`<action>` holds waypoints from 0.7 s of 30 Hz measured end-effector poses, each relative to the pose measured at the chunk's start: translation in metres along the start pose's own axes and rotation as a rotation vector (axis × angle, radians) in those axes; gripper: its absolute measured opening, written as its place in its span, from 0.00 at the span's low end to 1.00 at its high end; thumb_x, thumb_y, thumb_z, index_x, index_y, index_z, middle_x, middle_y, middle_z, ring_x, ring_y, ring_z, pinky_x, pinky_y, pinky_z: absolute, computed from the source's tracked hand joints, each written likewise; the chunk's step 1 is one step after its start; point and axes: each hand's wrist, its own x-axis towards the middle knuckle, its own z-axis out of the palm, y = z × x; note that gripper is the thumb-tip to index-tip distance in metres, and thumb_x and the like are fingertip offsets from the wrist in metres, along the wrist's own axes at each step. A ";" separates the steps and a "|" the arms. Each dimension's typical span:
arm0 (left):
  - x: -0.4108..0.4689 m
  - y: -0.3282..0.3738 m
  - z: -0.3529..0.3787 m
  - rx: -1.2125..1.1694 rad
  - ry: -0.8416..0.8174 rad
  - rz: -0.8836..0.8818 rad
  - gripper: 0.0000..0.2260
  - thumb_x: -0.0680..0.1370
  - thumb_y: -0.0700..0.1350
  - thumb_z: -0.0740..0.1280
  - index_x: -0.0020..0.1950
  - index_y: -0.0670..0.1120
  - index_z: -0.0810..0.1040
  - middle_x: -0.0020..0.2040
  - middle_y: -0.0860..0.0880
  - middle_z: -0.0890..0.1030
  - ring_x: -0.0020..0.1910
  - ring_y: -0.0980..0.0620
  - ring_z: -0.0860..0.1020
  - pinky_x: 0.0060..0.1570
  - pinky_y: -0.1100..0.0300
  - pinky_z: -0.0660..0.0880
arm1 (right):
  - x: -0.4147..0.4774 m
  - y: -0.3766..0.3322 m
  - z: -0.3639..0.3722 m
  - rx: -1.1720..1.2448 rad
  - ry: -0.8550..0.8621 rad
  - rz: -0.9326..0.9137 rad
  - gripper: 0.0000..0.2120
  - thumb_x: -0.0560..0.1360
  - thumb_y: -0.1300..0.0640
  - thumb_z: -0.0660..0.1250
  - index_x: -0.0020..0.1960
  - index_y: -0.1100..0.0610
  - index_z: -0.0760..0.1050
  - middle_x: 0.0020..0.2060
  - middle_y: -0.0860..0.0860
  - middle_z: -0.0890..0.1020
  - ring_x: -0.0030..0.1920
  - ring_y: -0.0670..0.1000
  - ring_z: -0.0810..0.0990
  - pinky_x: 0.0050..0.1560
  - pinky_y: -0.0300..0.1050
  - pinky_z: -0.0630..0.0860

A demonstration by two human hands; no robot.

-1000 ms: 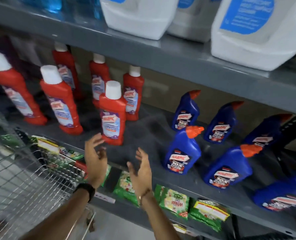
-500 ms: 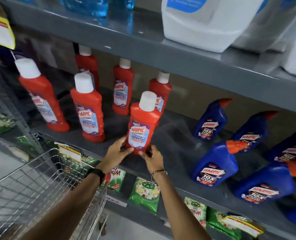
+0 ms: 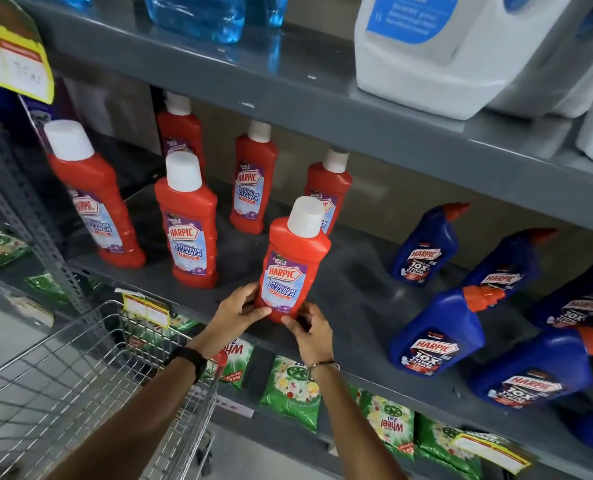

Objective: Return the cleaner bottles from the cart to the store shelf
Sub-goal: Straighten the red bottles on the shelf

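Observation:
A red Harpic bathroom cleaner bottle (image 3: pixel 293 261) with a white cap stands upright near the front of the grey middle shelf (image 3: pixel 360 299). My left hand (image 3: pixel 236 315) grips its base from the left and my right hand (image 3: pixel 310 329) grips it from the right. Several more red bottles (image 3: pixel 187 223) stand behind and to the left on the same shelf. Several blue Harpic bottles (image 3: pixel 437 332) with orange caps stand to the right. The wire cart (image 3: pixel 63 386) is at lower left, below my left arm.
The shelf above holds large white jugs (image 3: pixel 457 53) and blue liquid bottles (image 3: pixel 201 15). Green detergent packets (image 3: pixel 293 389) lie on the shelf below. A yellow price sign (image 3: pixel 9 53) hangs at upper left. A perforated grey upright (image 3: pixel 28 216) stands left of the red bottles.
A second ago both hands were open and apart in front of the shelf; they have since closed on the base of the front red bottle. The view has moved closer and shifted left.

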 end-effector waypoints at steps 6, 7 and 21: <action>-0.008 -0.001 0.001 0.012 0.066 0.067 0.24 0.74 0.37 0.66 0.69 0.44 0.64 0.65 0.46 0.70 0.63 0.54 0.70 0.58 0.69 0.70 | -0.006 -0.002 0.003 -0.007 0.049 -0.016 0.21 0.69 0.60 0.72 0.60 0.61 0.72 0.55 0.57 0.79 0.55 0.53 0.77 0.61 0.47 0.75; -0.012 -0.005 0.001 0.004 0.150 0.109 0.24 0.74 0.34 0.66 0.68 0.46 0.64 0.66 0.46 0.70 0.64 0.54 0.70 0.59 0.68 0.70 | -0.011 -0.004 0.004 -0.015 0.113 -0.020 0.24 0.67 0.58 0.74 0.60 0.61 0.71 0.54 0.55 0.76 0.55 0.54 0.76 0.61 0.51 0.74; 0.003 -0.037 -0.123 -0.078 0.257 0.123 0.29 0.70 0.51 0.71 0.68 0.57 0.62 0.64 0.62 0.71 0.64 0.62 0.69 0.62 0.68 0.66 | -0.002 -0.068 0.125 -0.072 -0.231 -0.161 0.32 0.68 0.61 0.71 0.68 0.59 0.61 0.64 0.59 0.70 0.64 0.56 0.71 0.67 0.52 0.69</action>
